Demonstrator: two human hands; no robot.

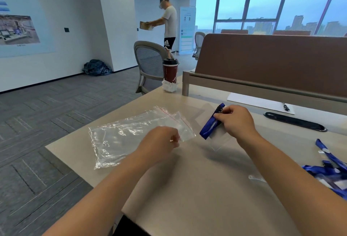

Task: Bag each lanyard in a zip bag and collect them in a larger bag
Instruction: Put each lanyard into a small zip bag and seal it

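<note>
A large clear zip bag (pixel 127 138) with a red seal strip lies crumpled on the left part of the beige table (pixel 197 188). My left hand (pixel 161 142) pinches its open edge near the seal. My right hand (pixel 234 121) grips a folded blue lanyard (pixel 210 125) with a black clip at its top, held just above the table to the right of the big bag. A small clear bag seems to be around the lanyard, but it is hard to make out. More blue lanyards (pixel 330 172) lie in a heap at the table's right edge.
A dark red cup (pixel 170 70) stands on napkins at the table's far corner. A brown divider (pixel 272 63) runs along the back, with a white sheet (pixel 259 102), a pen and a black cable slot (pixel 294 121) before it. A chair and a person stand beyond.
</note>
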